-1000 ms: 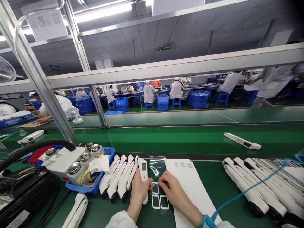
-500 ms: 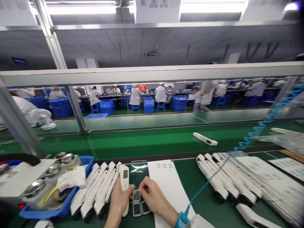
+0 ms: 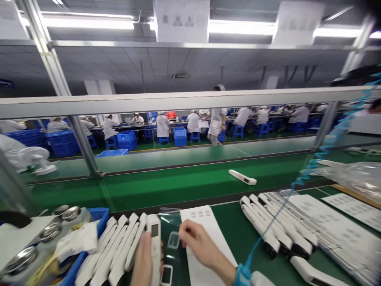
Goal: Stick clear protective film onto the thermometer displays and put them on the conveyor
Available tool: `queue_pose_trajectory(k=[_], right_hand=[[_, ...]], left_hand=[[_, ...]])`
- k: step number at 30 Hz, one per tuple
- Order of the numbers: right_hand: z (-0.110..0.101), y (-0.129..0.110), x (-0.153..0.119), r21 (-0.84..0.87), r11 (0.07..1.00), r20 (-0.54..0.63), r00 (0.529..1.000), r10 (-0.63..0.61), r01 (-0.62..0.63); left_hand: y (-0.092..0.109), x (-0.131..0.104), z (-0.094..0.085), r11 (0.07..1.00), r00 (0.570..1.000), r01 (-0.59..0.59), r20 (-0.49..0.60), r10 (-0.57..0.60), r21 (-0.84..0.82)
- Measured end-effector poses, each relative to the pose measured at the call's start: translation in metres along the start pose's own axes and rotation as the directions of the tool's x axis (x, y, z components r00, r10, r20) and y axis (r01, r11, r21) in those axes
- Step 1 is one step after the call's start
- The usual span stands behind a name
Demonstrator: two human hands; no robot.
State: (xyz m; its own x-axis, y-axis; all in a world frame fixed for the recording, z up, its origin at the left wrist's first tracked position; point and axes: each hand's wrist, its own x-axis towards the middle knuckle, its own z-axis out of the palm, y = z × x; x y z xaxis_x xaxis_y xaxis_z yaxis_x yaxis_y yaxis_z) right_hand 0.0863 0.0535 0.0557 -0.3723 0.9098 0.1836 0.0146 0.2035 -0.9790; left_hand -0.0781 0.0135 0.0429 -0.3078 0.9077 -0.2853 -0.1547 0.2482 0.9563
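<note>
My left hand (image 3: 143, 258) is wrapped around a slim white handheld device (image 3: 154, 242) with a small grey screen, held upright. My right hand (image 3: 193, 240) has its fingers pinched at the edge of a small clear rectangular cover (image 3: 173, 240) with a pale rim. Below it, another small white-rimmed rectangular piece (image 3: 167, 275) lies beside the held device. Under my right forearm is a white sheet (image 3: 205, 238) with rows of small grey printed marks near its top.
Several similar white devices (image 3: 119, 246) lie left, beside a blue tray (image 3: 102, 218) with metal-topped bottles. More devices (image 3: 264, 226) lie right, near a blue coiled cord (image 3: 312, 167) running to my right wrist. One device (image 3: 242, 177) lies on the green belt (image 3: 178, 178).
The view has shifted, so the bench items sit further left and lower. My right hand has moved away from my left hand, and the clear cover is now further from the held device.
</note>
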Motion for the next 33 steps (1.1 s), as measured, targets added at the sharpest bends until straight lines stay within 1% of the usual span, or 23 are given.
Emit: queue_pose_trajectory(k=[1, 2, 3, 4, 6, 9, 12, 18, 21, 23, 25, 26, 28, 30, 31, 32, 33], right_hand=[[-0.007, -0.004, 0.0, 0.004, 1.0, -0.009, 1.0, -0.006, 0.006], [-0.013, -0.008, 0.0, 0.005, 1.0, -0.012, 1.0, -0.006, 0.006], [-0.019, -0.012, -0.001, -0.002, 1.0, -0.022, 1.0, 0.001, -0.001], [-0.023, -0.015, -0.002, -0.012, 1.0, -0.024, 1.0, 0.016, -0.017], [-0.028, -0.019, -0.004, -0.033, 0.998, -0.024, 0.998, 0.051, -0.052], [-0.026, -0.02, -0.008, -0.079, 0.993, 0.0, 0.996, 0.091, -0.09], [-0.02, -0.015, -0.009, -0.125, 0.987, 0.025, 0.994, 0.109, -0.105], [-0.018, -0.006, -0.008, -0.115, 0.988, 0.048, 0.993, 0.105, -0.099], [-0.018, -0.005, -0.009, -0.175, 0.98, 0.027, 0.995, 0.1, -0.093], [-0.016, -0.003, -0.011, -0.244, 0.968, 0.001, 0.998, 0.058, -0.056], [-0.014, 0.001, -0.014, -0.361, 0.931, 0.0, 0.999, -0.049, 0.046], [-0.013, 0.003, -0.015, -0.441, 0.889, 0.021, 0.992, -0.123, 0.119], [-0.012, 0.005, -0.019, -0.601, 0.753, 0.103, 0.96, -0.26, 0.268], [-0.012, 0.005, -0.024, -0.694, 0.626, 0.194, 0.93, -0.313, 0.356], [-0.013, 0.004, -0.026, -0.706, 0.602, 0.224, 0.924, -0.311, 0.374], [-0.015, 0.003, -0.027, -0.694, 0.613, 0.239, 0.924, -0.299, 0.378], [-0.018, 0.003, -0.028, -0.663, 0.651, 0.239, 0.928, -0.284, 0.37]], left_hand=[[-0.002, -0.004, 0.006, 0.994, 0.994, 0.061, 0.099, -0.052, -0.093], [-0.005, -0.008, 0.013, 0.983, 0.981, 0.109, 0.178, -0.082, -0.145], [-0.008, -0.01, 0.019, 0.975, 0.965, 0.143, 0.242, -0.099, -0.17], [-0.01, -0.012, 0.025, 0.971, 0.956, 0.169, 0.269, -0.119, -0.17], [-0.015, -0.016, 0.035, 0.966, 0.944, 0.214, 0.283, -0.166, -0.146], [-0.019, -0.021, 0.042, 0.958, 0.933, 0.256, 0.292, -0.209, -0.13], [-0.021, -0.024, 0.042, 0.956, 0.927, 0.265, 0.306, -0.217, -0.123], [-0.03, -0.02, 0.039, 0.952, 0.908, 0.295, 0.333, -0.253, -0.081], [-0.03, -0.021, 0.04, 0.954, 0.914, 0.292, 0.316, -0.255, -0.075], [-0.028, -0.023, 0.04, 0.96, 0.923, 0.27, 0.304, -0.236, -0.076], [-0.025, -0.024, 0.039, 0.963, 0.926, 0.254, 0.309, -0.216, -0.086], [-0.024, -0.025, 0.039, 0.964, 0.926, 0.25, 0.315, -0.21, -0.093], [-0.023, -0.025, 0.038, 0.965, 0.928, 0.238, 0.319, -0.193, -0.108], [-0.022, -0.025, 0.038, 0.966, 0.935, 0.229, 0.304, -0.184, -0.122], [-0.022, -0.025, 0.038, 0.965, 0.937, 0.231, 0.295, -0.186, -0.125], [-0.022, -0.025, 0.038, 0.962, 0.938, 0.244, 0.285, -0.2, -0.127], [-0.022, -0.026, 0.039, 0.957, 0.936, 0.261, 0.276, -0.219, -0.127]])
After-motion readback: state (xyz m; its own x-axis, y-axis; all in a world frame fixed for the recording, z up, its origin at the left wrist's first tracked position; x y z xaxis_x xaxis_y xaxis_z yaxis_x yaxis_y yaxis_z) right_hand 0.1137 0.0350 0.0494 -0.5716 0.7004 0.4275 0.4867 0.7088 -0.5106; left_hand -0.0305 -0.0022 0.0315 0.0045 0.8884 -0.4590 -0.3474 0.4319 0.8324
